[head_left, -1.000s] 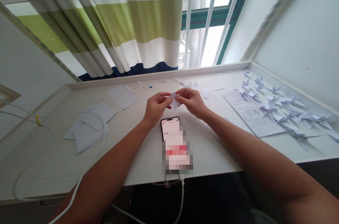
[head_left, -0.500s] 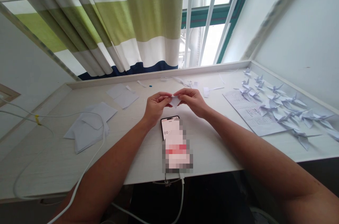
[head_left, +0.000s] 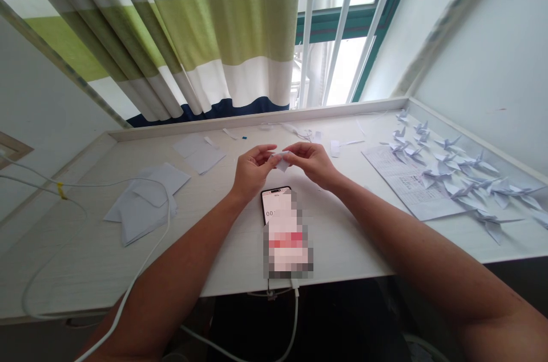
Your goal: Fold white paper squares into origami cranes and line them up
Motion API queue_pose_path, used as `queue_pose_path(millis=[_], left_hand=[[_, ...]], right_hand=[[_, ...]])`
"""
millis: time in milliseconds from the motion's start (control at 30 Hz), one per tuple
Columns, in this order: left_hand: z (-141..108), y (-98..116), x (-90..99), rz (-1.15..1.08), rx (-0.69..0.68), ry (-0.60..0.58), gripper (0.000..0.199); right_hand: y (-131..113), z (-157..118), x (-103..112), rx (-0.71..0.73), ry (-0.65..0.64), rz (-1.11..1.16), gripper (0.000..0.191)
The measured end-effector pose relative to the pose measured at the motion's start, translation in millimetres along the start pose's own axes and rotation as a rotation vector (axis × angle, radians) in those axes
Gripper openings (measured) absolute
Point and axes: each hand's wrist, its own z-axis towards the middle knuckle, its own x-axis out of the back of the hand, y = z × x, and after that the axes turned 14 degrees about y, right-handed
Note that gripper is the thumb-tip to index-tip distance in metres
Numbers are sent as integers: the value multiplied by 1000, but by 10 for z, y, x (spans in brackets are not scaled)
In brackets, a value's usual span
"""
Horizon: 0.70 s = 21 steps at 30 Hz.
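Observation:
A small folded white paper (head_left: 282, 164) is held up between both hands above the desk, just beyond the phone. My left hand (head_left: 253, 171) pinches its left edge with the thumb, the index finger lifted a little off it. My right hand (head_left: 314, 163) grips the paper's right side between thumb and fingers. Below them lies a phone (head_left: 285, 242) with a lit screen, its lower part blurred out by pixels. To the right, several folded paper cranes (head_left: 454, 188) stand on and around a printed sheet (head_left: 398, 190).
Loose white sheets (head_left: 148, 208) lie at the left, with another pile (head_left: 199, 153) farther back. Paper strips and a small blue piece (head_left: 244, 137) lie near the back ledge. A white cable (head_left: 148, 259) crosses the left arm. A curtain (head_left: 252, 25) hangs behind.
My left index finger has lifted away from the paper's top edge, and the fingertips of the two hands are a little farther apart. The view has shifted slightly.

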Motion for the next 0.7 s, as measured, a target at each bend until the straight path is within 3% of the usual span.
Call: queue_pose_path(millis=[433, 700], left_hand=[[-14, 34, -14, -3, 15, 35, 38], [-17, 51, -3, -12, 73, 26, 42]], right_hand=[[-50, -17, 10, 83, 3, -58, 32], [-37, -5, 7, 62, -29, -23, 23]])
